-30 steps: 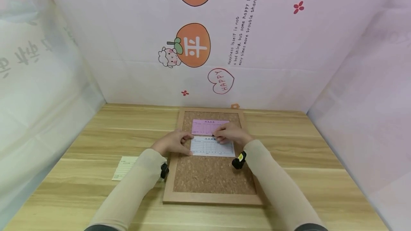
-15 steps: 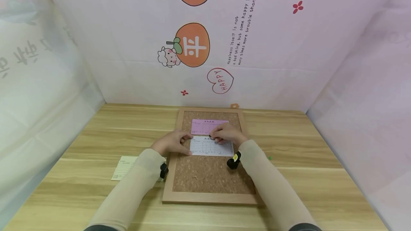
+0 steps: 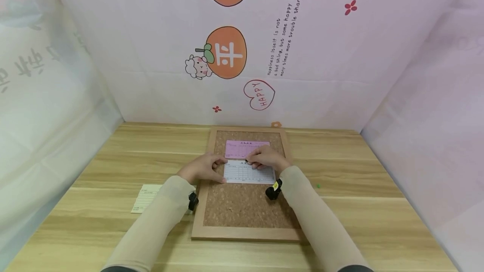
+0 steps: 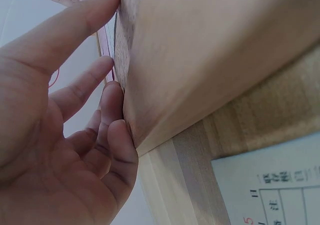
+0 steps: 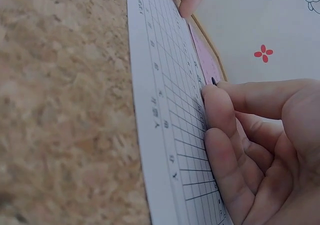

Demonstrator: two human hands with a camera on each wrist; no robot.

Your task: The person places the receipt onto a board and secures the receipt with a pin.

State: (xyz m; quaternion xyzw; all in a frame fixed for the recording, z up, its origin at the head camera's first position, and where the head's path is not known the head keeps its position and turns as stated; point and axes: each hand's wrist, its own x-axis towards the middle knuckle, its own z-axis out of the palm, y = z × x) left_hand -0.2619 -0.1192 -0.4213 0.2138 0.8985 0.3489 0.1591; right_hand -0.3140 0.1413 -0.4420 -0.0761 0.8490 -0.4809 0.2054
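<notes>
Head view: white slip (image 3: 234, 173), laid on corkboard (image 3: 247, 209) below pink slip (image 3: 236, 149); edge touched by left hand (image 3: 202, 167). Left wrist view: thumb (image 4: 75, 30) and forefinger (image 4: 82, 87) splayed; if lifted, slip could be skewed. Right wrist view: small dark piece (image 5: 214, 80) pinched by right hand (image 5: 272, 140); by slanted pressure, slip could be creased.

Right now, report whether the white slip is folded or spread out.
Spread out: the white slip lies on the corkboard, printed face showing, no fold visible; the right hand hides part of it.
</notes>
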